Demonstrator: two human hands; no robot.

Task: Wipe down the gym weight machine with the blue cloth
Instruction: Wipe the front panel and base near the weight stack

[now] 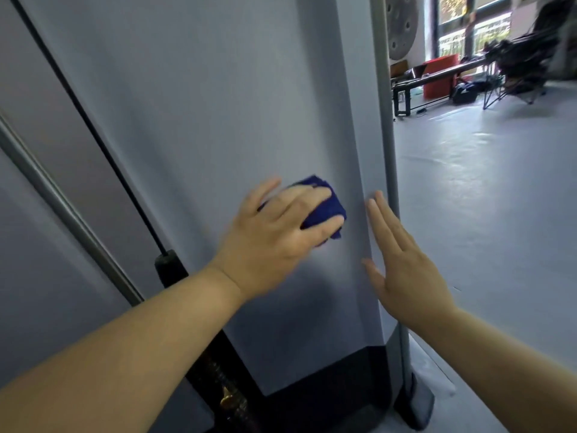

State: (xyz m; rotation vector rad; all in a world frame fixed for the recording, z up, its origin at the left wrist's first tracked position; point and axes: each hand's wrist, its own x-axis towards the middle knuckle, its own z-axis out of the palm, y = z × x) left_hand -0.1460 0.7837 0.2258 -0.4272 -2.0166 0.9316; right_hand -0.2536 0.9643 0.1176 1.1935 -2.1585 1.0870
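Note:
The weight machine's pale grey shroud panel (218, 104) fills the middle of the view, upright. My left hand (274, 235) presses a folded dark blue cloth (327, 210) flat against the panel's lower half; the cloth shows past my fingers on the right. My right hand (402, 264) lies open and flat on the panel's right edge, fingers pointing up, beside the grey upright post (387, 120). The two hands are a short gap apart.
A black cable (93, 126) and a steel guide rod (62, 207) run diagonally on the left. The machine's black base (327, 398) stands on the grey floor (484, 198). Far right back: a bench, a red box (440, 76), folding chairs and a weight plate on the wall.

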